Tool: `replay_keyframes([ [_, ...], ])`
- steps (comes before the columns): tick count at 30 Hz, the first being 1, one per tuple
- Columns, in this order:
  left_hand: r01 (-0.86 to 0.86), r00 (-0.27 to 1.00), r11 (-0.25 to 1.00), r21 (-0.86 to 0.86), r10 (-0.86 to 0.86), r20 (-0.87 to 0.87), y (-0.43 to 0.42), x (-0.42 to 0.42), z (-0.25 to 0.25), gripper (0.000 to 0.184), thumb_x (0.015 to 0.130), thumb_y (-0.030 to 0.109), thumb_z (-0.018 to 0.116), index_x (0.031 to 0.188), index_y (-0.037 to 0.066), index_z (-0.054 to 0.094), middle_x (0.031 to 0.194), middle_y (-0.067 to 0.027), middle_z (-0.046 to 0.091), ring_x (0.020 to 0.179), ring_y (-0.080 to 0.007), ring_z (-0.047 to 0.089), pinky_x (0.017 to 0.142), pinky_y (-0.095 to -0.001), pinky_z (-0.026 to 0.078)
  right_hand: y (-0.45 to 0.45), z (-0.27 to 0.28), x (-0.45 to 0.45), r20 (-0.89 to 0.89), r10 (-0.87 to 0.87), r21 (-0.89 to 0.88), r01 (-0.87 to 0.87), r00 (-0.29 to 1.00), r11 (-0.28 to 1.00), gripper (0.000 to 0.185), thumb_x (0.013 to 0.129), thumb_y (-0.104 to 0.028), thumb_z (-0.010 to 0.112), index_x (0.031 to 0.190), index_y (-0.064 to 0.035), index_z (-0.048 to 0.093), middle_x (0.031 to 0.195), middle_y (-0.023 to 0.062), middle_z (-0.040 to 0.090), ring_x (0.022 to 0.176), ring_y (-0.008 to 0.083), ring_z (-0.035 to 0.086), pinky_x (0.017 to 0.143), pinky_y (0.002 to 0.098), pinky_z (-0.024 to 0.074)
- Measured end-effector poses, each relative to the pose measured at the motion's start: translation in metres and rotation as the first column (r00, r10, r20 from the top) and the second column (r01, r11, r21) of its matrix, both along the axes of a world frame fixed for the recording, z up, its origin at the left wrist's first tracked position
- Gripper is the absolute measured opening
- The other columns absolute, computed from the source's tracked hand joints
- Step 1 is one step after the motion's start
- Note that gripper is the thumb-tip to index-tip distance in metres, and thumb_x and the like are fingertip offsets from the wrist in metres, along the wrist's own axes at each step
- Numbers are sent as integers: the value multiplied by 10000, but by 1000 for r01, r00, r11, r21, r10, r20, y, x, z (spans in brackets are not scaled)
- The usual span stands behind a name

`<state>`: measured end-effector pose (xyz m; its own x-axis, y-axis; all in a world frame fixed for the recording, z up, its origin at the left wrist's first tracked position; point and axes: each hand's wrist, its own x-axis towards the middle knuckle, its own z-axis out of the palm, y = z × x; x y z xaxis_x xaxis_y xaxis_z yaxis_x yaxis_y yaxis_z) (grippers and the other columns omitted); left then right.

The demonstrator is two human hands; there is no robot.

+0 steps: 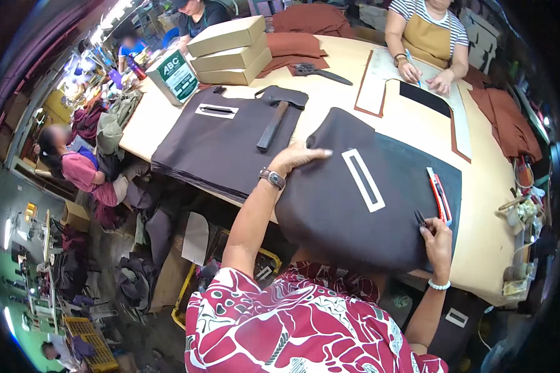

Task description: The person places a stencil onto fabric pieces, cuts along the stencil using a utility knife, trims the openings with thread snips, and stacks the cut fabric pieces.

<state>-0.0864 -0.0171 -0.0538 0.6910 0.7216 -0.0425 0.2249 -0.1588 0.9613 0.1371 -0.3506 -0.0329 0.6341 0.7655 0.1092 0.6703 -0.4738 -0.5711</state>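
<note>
Dark sheet: on the near side of the surface point(486, 239), partly over a dark green mat point(410, 154); the sheet point(330, 199) is curved up at its left side and bulges toward the wearer.
White-edged slot: narrow pale frame point(357, 181) on the sheet, face up, set at a slant; whether its middle is cut through, can't tell.
Left hand: gripping the sheet's left edge point(297, 158), thumb stretched over the top, other fingers mostly hidden.
Right hand: closed round a small black pointed tool point(420, 219), at the sheet's right side; hand point(438, 241) low, near the mat's edge; exact tool type, can't tell.
Cutter: red-and-white point(440, 198), lying loose on the mat just beyond the right hand, in neither hand.
Stack: dark sheets point(186, 146) to the left, top one with a similar white-edged slot; a dark bar point(271, 129) rests on it.
Far side: big black scissors point(322, 73) lying well apart from both hands; a co-worker's hand point(409, 71) holds a pen over a pale sheet.
Step in hand: looks like handling or turning the slotted sheet, tool kept ready; tips don't appear to be working at the slot.
Next move calls for: a steady left grip, sheet laid flat or settled, tool points kept off the material until placed, cutter kept clear of the sheet's sweep.
</note>
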Motion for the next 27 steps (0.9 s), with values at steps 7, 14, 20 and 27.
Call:
replay_keyframes([
  [7, 24, 978, 824, -567, 99, 184, -7, 7, -29, 412, 872, 136, 580, 1160, -138, 473, 1034, -206, 619, 875, -254, 639, 767, -349, 532, 104, 10, -37, -255, 353, 468, -205, 900, 860, 214, 893, -59, 501, 1061, 51, 572, 839, 75, 610, 720, 126, 556, 663, 257, 454],
  [14, 119, 954, 567, -815, 161, 252, -56, 15, 2, 475, 788, 214, 732, 1150, -40, 558, 1092, -150, 627, 918, -228, 638, 828, -331, 528, 108, -39, -78, -713, 274, 452, 125, 645, 883, 265, 969, -110, 403, 1184, -15, 526, 698, -28, 507, 530, 28, 443, 442, 172, 355],
  [20, 79, 953, 776, -626, 126, 276, -89, 21, 1, 342, 776, 58, 696, 1053, -106, 582, 960, -161, 657, 808, -208, 660, 721, -306, 560, 63, -32, -123, -833, 212, 436, 372, 510, 820, 268, 962, -121, 454, 1190, -10, 543, 711, -46, 480, 566, 14, 435, 475, 169, 354],
  [27, 32, 914, 730, -683, 256, 316, -99, 23, -5, 346, 773, 73, 718, 985, -152, 563, 910, -192, 652, 752, -215, 670, 662, -294, 569, 59, -37, -134, -738, 232, 475, 244, 634, 845, 301, 961, -154, 467, 1194, 17, 550, 713, -45, 472, 579, 15, 407, 504, 173, 350],
])
